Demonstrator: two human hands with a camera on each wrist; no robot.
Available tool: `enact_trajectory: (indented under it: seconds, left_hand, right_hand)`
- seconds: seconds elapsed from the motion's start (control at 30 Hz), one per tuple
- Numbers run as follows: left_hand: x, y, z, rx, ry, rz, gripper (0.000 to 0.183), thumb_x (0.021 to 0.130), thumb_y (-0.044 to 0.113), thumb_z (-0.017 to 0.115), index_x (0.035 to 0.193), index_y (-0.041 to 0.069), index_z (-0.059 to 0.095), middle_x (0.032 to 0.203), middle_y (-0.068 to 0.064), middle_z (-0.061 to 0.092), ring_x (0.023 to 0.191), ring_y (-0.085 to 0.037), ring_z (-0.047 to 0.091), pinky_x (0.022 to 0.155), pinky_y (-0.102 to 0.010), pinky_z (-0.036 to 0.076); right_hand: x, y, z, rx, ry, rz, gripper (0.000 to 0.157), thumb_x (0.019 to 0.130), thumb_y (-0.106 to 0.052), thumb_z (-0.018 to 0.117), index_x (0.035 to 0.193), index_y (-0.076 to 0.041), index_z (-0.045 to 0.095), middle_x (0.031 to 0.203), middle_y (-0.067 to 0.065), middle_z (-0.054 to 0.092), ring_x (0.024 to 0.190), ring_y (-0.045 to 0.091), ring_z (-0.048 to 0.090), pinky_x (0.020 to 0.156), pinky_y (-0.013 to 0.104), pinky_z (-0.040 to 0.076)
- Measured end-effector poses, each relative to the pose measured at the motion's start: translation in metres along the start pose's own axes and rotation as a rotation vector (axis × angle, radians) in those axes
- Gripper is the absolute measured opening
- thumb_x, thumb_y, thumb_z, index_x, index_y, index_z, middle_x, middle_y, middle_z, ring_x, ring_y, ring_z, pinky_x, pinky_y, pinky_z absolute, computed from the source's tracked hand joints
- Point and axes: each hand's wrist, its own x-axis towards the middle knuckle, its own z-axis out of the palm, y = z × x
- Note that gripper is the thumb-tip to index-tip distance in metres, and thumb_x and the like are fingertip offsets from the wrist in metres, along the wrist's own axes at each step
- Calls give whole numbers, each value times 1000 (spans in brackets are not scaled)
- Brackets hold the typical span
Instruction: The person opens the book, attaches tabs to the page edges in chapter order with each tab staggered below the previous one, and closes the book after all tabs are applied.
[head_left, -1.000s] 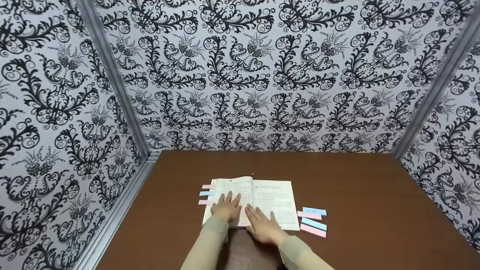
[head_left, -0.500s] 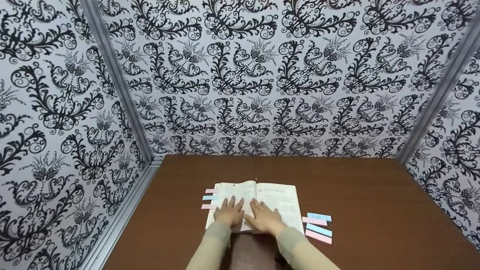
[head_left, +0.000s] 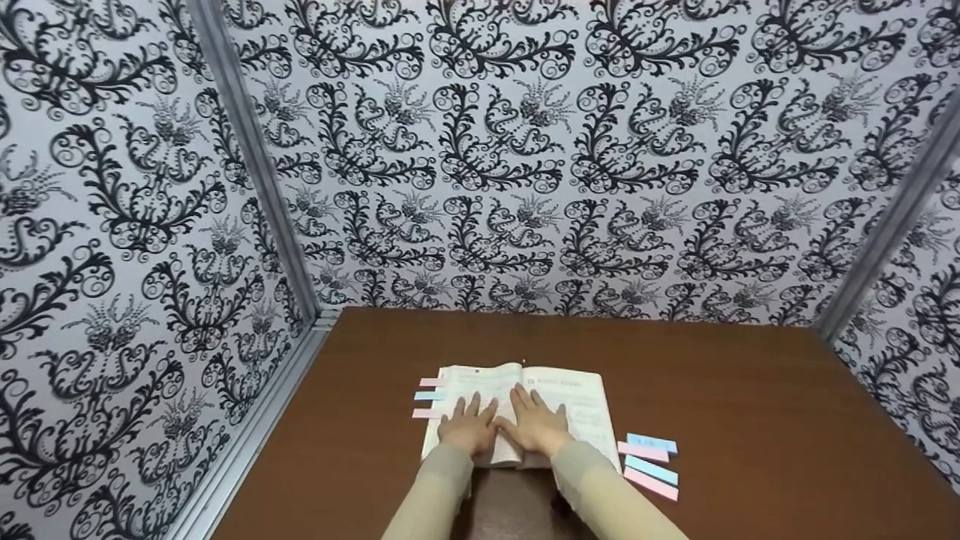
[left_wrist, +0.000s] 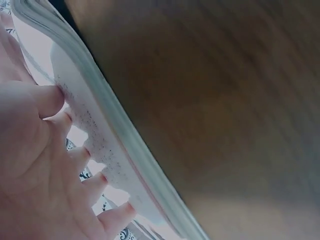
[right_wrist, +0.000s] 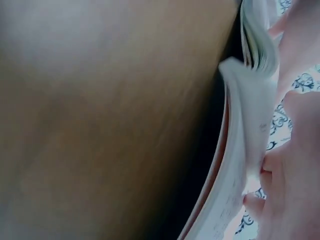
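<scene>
An open book (head_left: 577, 394) with printed white pages lies on the brown table. My left hand (head_left: 466, 433) rests flat on its left page, fingers straight and spread. On the right page, close to the spine, lies my right hand (head_left: 540, 431), its straight fingers pointing up the page. The thumbs nearly meet near the spine; whether they touch is unclear. Seen from the left wrist, the left hand (left_wrist: 45, 165) has its fingertips on the page above the book's edge (left_wrist: 115, 115). In the right wrist view, pages (right_wrist: 255, 100) curve up at the spine beside the right hand (right_wrist: 300, 165).
Pink and blue sticky tabs (head_left: 429, 395) project from the book's left edge. Several pink and blue strips (head_left: 651, 480) lie right of the book. Patterned walls (head_left: 525, 187) with grey metal posts (head_left: 259, 161) enclose the table (head_left: 735, 390) at the back and sides.
My right hand has slid up along the spine, away from me. The left hand stays on the left page. The head view has shifted slightly.
</scene>
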Motion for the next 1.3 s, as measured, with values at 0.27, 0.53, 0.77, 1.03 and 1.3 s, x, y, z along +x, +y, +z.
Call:
enact_trajectory:
  seconds: [0.27,0.53,0.77,1.03,1.3]
  left_hand:
    - [2,-2,3,-11,-1,11,49,102,38,40,149,24,40,157,-5,29,144,-32,21,111,-59,22]
    - [3,0,0,-6,-25,24,51,102,41,39,149,24,40,157,-5,30,144,-32,22,109,-62,24]
    - [-1,3,-4,47,-52,23,51,102,38,39,151,25,37,158,-4,27,145,-31,20,112,-61,18]
    - [-5,6,-5,45,-36,38,51,100,36,44,149,23,39,157,-6,29,144,-32,22,110,-62,20]
    - [1,4,-1,35,-28,42,51,100,36,44,149,25,39,156,-6,30,143,-30,24,111,-61,20]
  right_hand:
    - [5,3,-9,54,-51,15,70,97,-55,42,149,-8,37,157,6,30,141,34,29,100,76,19]
    - [4,11,-9,57,-38,11,72,94,-59,47,147,-10,41,155,4,34,137,37,36,96,78,22]
    - [-3,11,1,55,0,-5,80,92,-61,48,150,-8,36,157,7,29,139,37,32,94,81,21]
    - [-9,10,19,-23,54,23,76,96,-58,40,153,-10,27,159,6,22,143,32,25,99,79,14]
    - [-7,9,20,-52,62,34,76,97,-59,37,153,-9,28,159,6,22,142,32,26,95,82,13]
